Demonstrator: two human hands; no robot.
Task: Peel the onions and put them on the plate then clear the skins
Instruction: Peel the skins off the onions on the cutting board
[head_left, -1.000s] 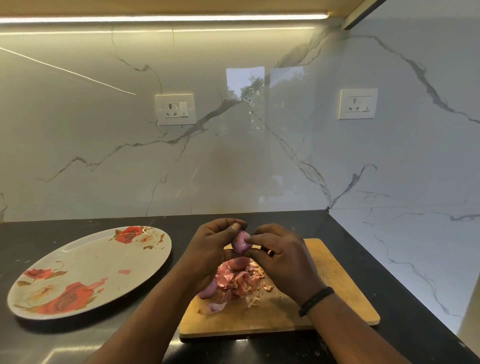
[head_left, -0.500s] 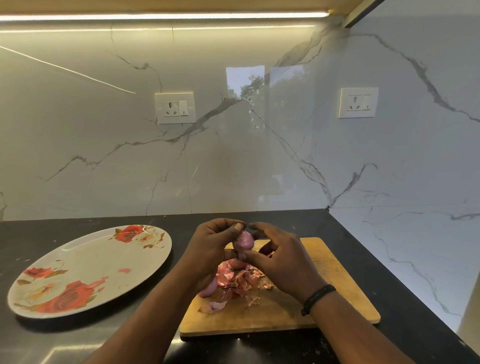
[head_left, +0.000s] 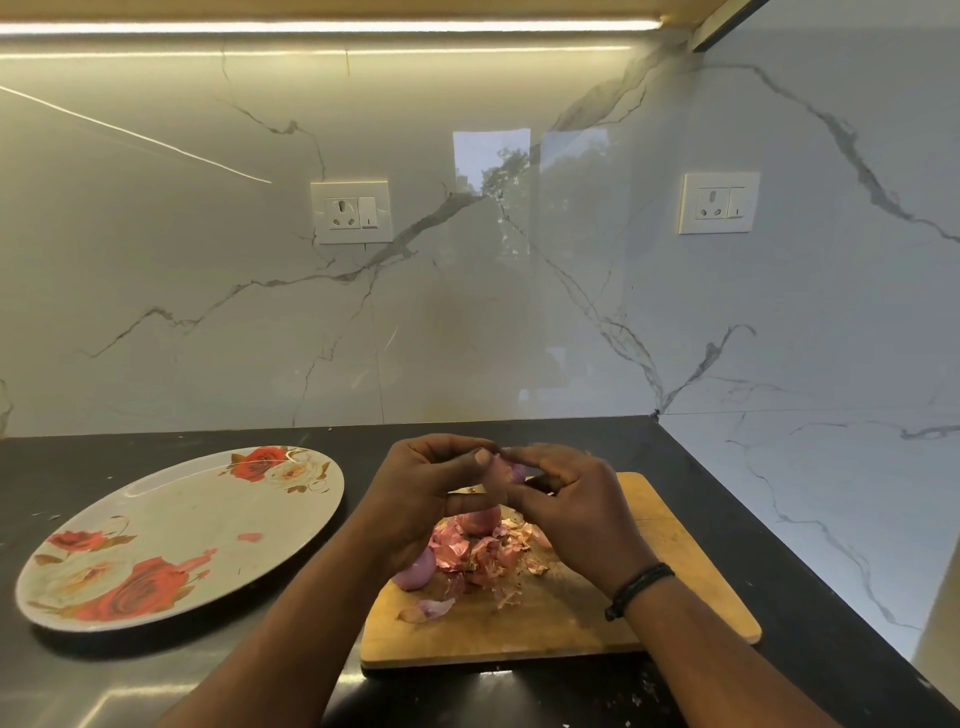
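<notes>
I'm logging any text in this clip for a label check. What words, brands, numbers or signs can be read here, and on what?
None can be read.
Left socket plate: no legible word or brand; its switch bears a small mark too small to read.
Right socket plate: the same.
Plate: rose pattern only, no writing.
Cutting board and wristband: no lettering visible.

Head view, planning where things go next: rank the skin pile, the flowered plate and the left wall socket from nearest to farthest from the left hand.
1. Skin pile, just below the left hand on the board.
2. Flowered plate, to its left on the counter.
3. Left wall socket, up on the backsplash.
</notes>
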